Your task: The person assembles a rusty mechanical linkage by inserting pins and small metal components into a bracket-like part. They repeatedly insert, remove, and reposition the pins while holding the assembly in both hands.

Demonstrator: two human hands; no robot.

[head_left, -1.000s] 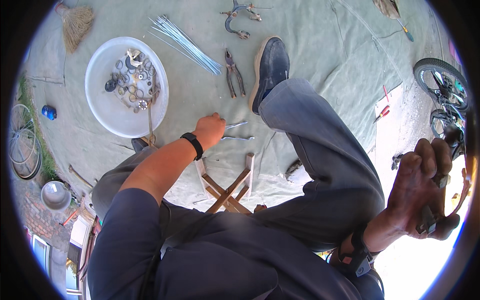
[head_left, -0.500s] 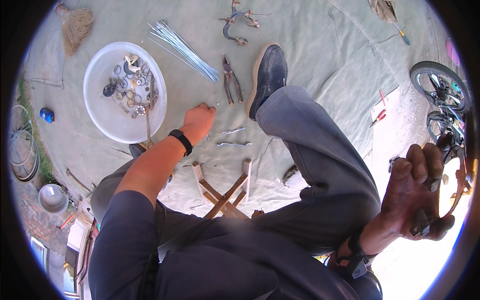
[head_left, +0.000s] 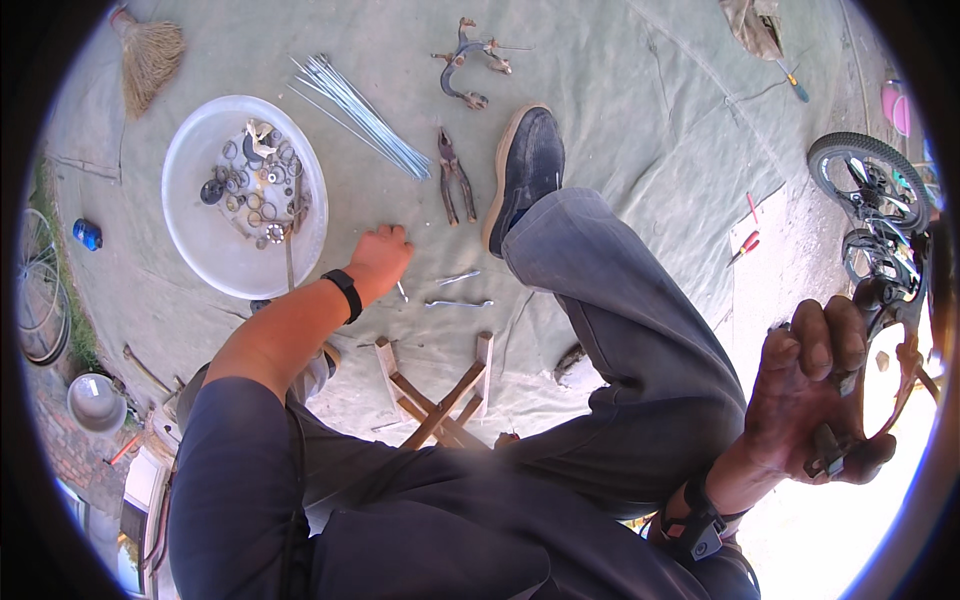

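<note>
My left hand point(head_left: 380, 259) reaches low over the green cloth, between the white basin and two small spanners. Its fingers are curled and bent downward; what they may pinch is hidden. A thin silver tool point(head_left: 402, 291) shows just below this hand, partly covered by it. The two spanners point(head_left: 458, 277) point(head_left: 459, 303) lie to its right. Out at the right side, my right hand point(head_left: 812, 385), with darkened fingers, is closed on a worn metal bicycle brake caliper point(head_left: 905, 372) with a curved arm. A similar caliper point(head_left: 468, 62) lies at the far middle of the cloth.
The white basin point(head_left: 180, 210) holds rings and small parts. Pliers point(head_left: 452, 178), a bundle of spokes point(head_left: 365, 120) and a broom point(head_left: 152, 60) lie beyond. My shoe point(head_left: 530, 160) is near the pliers, a folding wooden stool point(head_left: 440, 405) below. A bicycle point(head_left: 870, 185) stands right.
The view has shifted slightly, so the things on the cloth sit lower and further left. My left hand's fingers look a little more spread; my right hand keeps hold of the caliper.
</note>
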